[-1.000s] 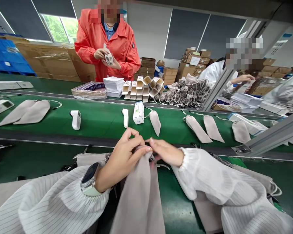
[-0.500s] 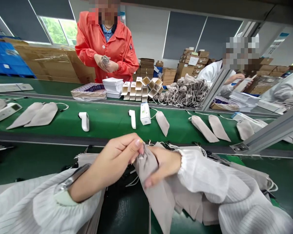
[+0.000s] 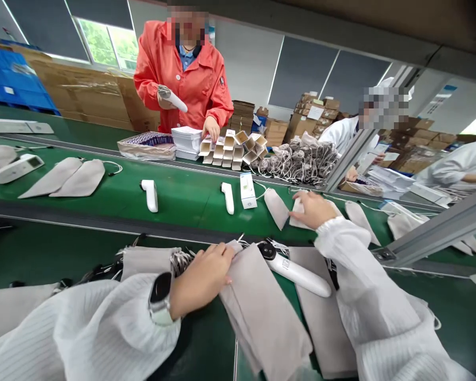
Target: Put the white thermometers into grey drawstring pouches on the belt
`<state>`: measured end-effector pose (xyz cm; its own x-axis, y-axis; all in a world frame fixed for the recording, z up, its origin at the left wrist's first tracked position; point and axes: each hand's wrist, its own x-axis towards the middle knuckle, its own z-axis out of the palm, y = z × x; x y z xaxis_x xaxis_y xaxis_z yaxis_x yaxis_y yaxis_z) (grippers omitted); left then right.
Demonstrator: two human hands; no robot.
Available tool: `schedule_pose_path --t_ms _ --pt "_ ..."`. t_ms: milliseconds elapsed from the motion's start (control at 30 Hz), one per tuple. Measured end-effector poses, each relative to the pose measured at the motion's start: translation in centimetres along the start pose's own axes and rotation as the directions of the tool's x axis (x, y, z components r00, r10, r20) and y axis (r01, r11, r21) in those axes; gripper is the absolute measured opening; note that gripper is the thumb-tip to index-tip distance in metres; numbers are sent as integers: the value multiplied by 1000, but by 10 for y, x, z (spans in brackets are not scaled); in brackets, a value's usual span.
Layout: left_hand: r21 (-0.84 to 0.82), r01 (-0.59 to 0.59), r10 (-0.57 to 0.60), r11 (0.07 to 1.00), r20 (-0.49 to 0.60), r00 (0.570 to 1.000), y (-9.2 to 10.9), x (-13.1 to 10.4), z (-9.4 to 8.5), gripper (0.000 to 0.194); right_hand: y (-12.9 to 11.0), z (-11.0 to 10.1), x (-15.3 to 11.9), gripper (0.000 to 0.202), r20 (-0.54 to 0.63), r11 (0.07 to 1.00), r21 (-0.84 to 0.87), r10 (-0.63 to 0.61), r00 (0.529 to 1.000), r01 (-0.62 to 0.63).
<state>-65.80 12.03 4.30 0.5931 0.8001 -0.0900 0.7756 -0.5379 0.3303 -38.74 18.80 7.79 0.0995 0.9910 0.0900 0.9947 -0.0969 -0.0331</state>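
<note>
My left hand is closed at the upper left corner of a light grey cloth pouch that lies flat on a stack in front of me. Farther forward, my right hand, fingers spread, hovers over or touches another grey pouch on the green belt; contact is partly hidden. A white handheld thermometer with a dark head rests by the stack, across a second spread of pouches. White cords bunch at the pouches' top ends.
Thermometers, a small white box and pouches lie along the green belt. A metal post slants at right. Across the belt, a person in red stands behind booklets, open cartons and heaped pouches.
My right hand has left the bunched pouch both hands were handling and reached forward to the belt. My left hand has dropped onto the flat stack. The nearby thermometer now shows.
</note>
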Motion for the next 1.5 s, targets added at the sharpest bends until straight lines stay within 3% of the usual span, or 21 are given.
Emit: schedule_pose_path --t_ms 33,67,100,133,167,267,333,400,433,500,567,633,733,933,1033,1100,1167,1233,1267,1333,1500 --pt "-48 10 -8 999 49 999 -6 1 -4 22 -10 0 -9 48 193 984 60 -175 965 167" --pt "-92 31 -22 995 98 995 -11 3 -9 24 -21 0 -17 46 360 949 132 -314 879 285" --pt "-133 54 -35 990 141 989 -15 4 -12 26 -30 2 -24 46 476 919 173 -393 787 354" --pt "-166 70 -41 984 170 985 -18 5 -15 27 -39 4 -29 47 540 903 169 -421 729 395" --pt "-184 75 -41 980 182 982 -20 7 -16 26 -46 8 -33 47 566 896 138 -421 709 422" --pt "-279 111 -60 954 186 981 -19 10 -17 24 -52 19 -35 48 554 902 114 -405 728 416" --pt "-496 139 -10 857 253 967 -16 11 -18 33 -45 21 -30 46 545 885 292 -466 697 363" --pt "-702 177 67 689 305 950 -15 12 -20 38 -35 17 -22 40 499 812 528 -533 683 248" --pt "-746 179 73 642 292 954 -14 13 -21 39 -30 14 -17 36 458 759 623 -550 698 189" --pt "-714 140 -1 686 192 981 -14 13 -22 35 -23 6 -8 30 335 659 749 -462 821 65" --pt "-593 57 -54 803 23 998 -14 13 -19 27 -23 -1 -3 31 184 524 850 -216 959 -45" --pt "-462 -35 -21 886 -115 993 -14 12 -13 20 -27 -4 -3 31 72 318 945 37 997 -80" --pt "-265 -120 70 957 -190 979 -14 11 0 19 -36 -3 -7 31 -4 162 987 131 991 -17" --pt "207 -169 215 964 -225 950 -13 11 13 12 -43 6 -8 29 -55 114 993 168 984 36" --pt "309 -180 243 934 -179 953 -13 11 11 13 -49 13 -6 27 -103 66 994 235 967 90" --pt "292 -205 256 934 -149 955 -13 11 9 15 -57 18 -9 28 -234 97 972 333 913 213" --pt "262 -204 244 943 -131 961 -12 10 7 18 -67 21 -15 28 -417 213 908 385 823 361" --pt "221 -205 235 953 -117 965 -9 8 5 21 -75 21 -22 27 -546 313 834 350 761 455" --pt "191 -214 238 958 -113 965 -7 7 3 23 -78 21 -25 27 -572 332 814 318 756 476" --pt "114 -234 247 966 -119 962 -1 5 -1 24 -81 21 -29 27 -562 314 818 261 785 481" --pt "-13 -278 272 960 -168 948 10 1 -8 23 -83 26 -27 31 -414 162 908 193 890 387"
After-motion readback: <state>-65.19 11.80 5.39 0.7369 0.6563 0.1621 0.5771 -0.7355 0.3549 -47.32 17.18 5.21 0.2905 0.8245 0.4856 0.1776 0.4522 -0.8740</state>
